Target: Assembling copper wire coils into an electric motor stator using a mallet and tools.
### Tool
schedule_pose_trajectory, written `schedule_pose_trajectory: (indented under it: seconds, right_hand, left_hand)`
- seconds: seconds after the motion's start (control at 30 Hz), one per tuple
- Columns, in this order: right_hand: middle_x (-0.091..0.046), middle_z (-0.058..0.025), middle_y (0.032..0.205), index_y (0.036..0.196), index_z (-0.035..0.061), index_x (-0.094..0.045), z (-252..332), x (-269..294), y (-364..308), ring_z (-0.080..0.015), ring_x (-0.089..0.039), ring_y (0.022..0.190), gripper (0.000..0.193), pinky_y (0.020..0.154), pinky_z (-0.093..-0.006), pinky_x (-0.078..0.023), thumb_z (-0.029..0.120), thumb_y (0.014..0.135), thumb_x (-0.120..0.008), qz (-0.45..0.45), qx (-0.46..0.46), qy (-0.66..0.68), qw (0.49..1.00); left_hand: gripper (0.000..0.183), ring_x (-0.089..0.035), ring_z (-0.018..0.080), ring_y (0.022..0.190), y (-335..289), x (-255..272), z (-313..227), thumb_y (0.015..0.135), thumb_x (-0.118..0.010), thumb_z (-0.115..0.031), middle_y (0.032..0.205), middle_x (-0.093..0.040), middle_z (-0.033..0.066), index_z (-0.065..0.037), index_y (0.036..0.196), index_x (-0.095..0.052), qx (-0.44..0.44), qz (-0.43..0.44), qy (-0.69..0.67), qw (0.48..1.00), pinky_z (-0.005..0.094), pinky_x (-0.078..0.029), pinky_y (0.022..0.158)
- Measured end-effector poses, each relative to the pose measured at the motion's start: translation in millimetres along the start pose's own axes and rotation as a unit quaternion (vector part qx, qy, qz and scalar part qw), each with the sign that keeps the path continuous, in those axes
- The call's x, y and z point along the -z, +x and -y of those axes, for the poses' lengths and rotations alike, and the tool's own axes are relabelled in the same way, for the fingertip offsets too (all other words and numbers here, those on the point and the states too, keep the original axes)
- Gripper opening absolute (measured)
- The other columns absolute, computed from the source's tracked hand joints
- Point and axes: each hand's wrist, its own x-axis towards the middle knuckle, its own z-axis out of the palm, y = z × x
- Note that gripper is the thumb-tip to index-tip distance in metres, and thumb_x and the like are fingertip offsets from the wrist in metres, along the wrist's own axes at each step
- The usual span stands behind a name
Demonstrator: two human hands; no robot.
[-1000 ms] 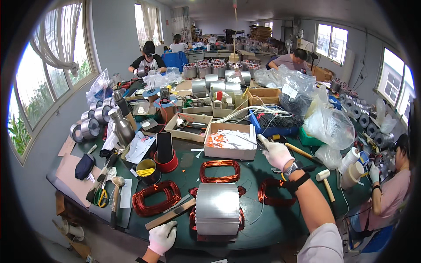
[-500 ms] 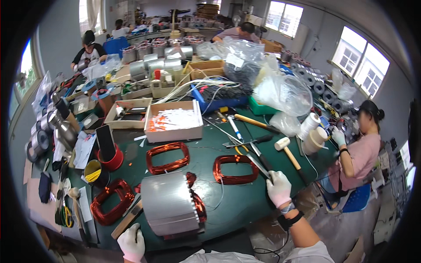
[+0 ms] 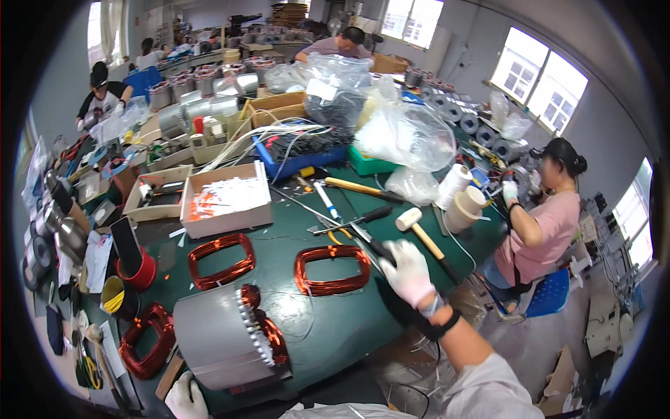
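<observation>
A grey metal stator core (image 3: 216, 335) lies on its side at the front of the green table, with red-brown copper windings (image 3: 271, 335) and white slot pieces at its right end. At its lower left, my left hand (image 3: 185, 398), white-gloved, is curled beside a wooden strip (image 3: 169, 377); its fingers are partly hidden. My right hand (image 3: 408, 271), also gloved, is closed over the black handle (image 3: 379, 248) of a long metal tool lying on the table. Loose copper coils lie around the core: one behind it (image 3: 222, 260), one right (image 3: 331, 270), one left (image 3: 147, 341).
A white-headed mallet (image 3: 426, 234) and a wooden-handled hammer (image 3: 363, 189) lie beyond my right hand. A box of white and orange strips (image 3: 227, 202), a red cup (image 3: 143, 272) and thread spools (image 3: 464, 209) stand around. A co-worker in pink (image 3: 544, 223) sits at the right.
My view has swung right, so the table's things sit further left. My right hand has moved forward from the end of the black-handled tool onto its handle. My left hand stays by the wooden strip.
</observation>
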Motion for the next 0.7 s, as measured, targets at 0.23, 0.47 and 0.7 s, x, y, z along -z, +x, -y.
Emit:
schedule_pose_trajectory:
  seconds: [0.23,0.47,0.7]
  right_hand:
    - [-0.069,-0.0138,0.106,0.105,0.0076,-0.071,-67.3,-70.6,122.4,-0.0327,-0.068,0.103,0.020,0.089,-0.0496,-0.054,0.014,0.087,-0.063,0.070,0.056,-0.116,0.989]
    - [-0.069,-0.0122,0.091,0.087,0.0080,-0.071,-55.1,-67.7,120.5,-0.0320,-0.068,0.092,0.012,0.082,-0.0463,-0.050,0.019,0.083,-0.067,0.123,0.086,-0.173,0.973]
    - [-0.070,-0.0201,0.098,0.097,0.0026,-0.064,6.2,29.2,59.9,-0.0390,-0.070,0.094,0.037,0.085,-0.0482,-0.055,0.039,0.094,-0.068,0.125,-0.038,0.005,0.991]
  left_hand:
    - [0.023,-0.074,0.0346,0.089,3.4,-9.3,-1.1,0.101,-0.064,-0.014,0.104,-0.077,0.0170,-0.007,0.120,-0.074,-0.011,-0.002,-0.003,1.000,0.0411,-0.058,0.081]
    - [0.023,-0.074,0.0345,0.094,0.2,-4.8,-4.8,0.102,-0.062,-0.015,0.108,-0.077,0.0160,-0.007,0.120,-0.075,-0.009,0.001,0.001,1.000,0.0412,-0.058,0.083]
    - [0.031,-0.068,0.0230,0.101,29.1,-8.8,3.3,0.107,-0.058,-0.019,0.112,-0.073,0.0134,0.003,0.127,-0.066,0.041,0.019,-0.255,0.966,0.0353,-0.054,0.090]
